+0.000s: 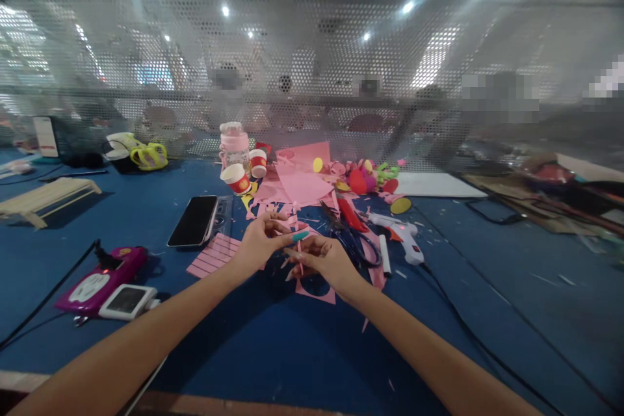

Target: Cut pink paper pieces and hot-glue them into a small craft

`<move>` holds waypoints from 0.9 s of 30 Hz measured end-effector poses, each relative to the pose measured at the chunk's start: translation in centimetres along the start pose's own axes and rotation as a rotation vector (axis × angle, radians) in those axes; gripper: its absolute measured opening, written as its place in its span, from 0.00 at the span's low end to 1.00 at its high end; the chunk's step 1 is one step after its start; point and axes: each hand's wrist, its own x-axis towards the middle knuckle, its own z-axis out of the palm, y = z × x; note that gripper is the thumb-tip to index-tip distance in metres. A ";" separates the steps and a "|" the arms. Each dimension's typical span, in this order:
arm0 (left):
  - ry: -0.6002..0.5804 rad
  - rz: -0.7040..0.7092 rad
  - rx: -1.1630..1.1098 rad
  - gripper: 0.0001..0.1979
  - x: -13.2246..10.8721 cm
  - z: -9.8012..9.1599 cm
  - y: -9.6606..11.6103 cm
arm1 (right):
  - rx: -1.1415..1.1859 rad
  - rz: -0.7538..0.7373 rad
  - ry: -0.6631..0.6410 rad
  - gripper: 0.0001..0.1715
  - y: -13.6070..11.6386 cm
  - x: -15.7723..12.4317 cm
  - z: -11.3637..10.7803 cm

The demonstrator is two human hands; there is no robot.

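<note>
In front of me, low over the blue table, my left hand and my right hand meet. A thin pink strip stands upright between them, its fingers pinched from both sides. The left thumb ends in a teal tip, a nail or cover I cannot tell apart, touching near the strip's upper part. Beneath the right hand lies a pink sheet with a rounded cut-out. Scissors with dark blue handles and a red-handled tool rest just beyond it.
To the right lie a white glue gun, its cord, and a white stick. Pink scraps spread behind my hands, near paper cups and a bottle. On the left are a phone, lined pink paper and a purple power strip.
</note>
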 end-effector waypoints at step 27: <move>-0.159 -0.040 -0.295 0.30 -0.1 0.3 0.5 | -0.006 0.029 -0.049 0.20 -0.2 -0.4 0.3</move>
